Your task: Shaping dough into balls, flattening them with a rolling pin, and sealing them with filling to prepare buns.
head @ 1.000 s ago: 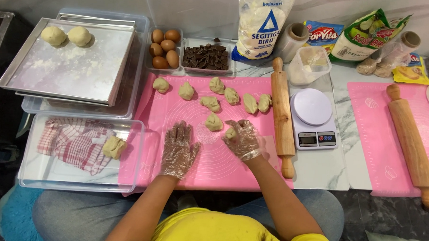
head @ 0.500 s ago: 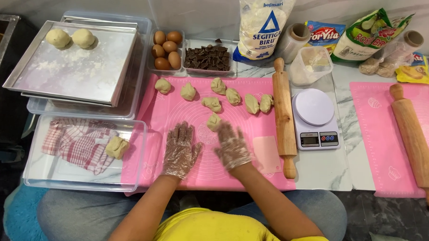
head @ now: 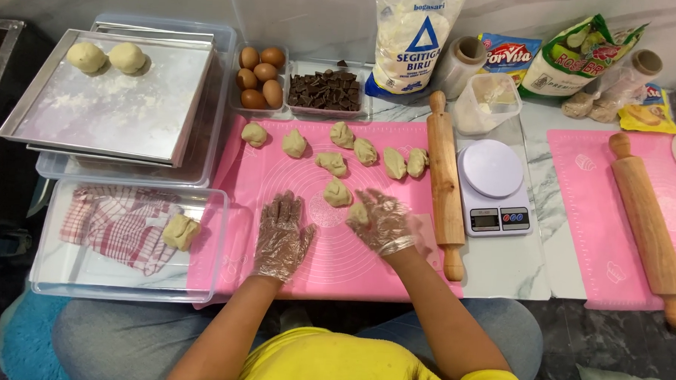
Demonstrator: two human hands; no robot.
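Head view: a marble desk (head: 534, 264) carries a pink mat (head: 336, 257) strewn with dough pieces (head: 365, 151). The gloved left hand (head: 282, 237) lies flat on the mat, fingers (head: 277, 210) spread and holding nothing. The gloved right hand (head: 382, 221) curls its fingers (head: 379, 203) loosely around a small dough lump (head: 359, 212), beside a wooden rolling pin (head: 444, 188).

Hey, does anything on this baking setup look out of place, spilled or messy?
Mostly tidy. One pale dough lump sits apart in the clear plastic tray beside the red checked cloth, away from the pieces on the pink silicone mat. Flour is dusted unevenly over the metal baking tray.
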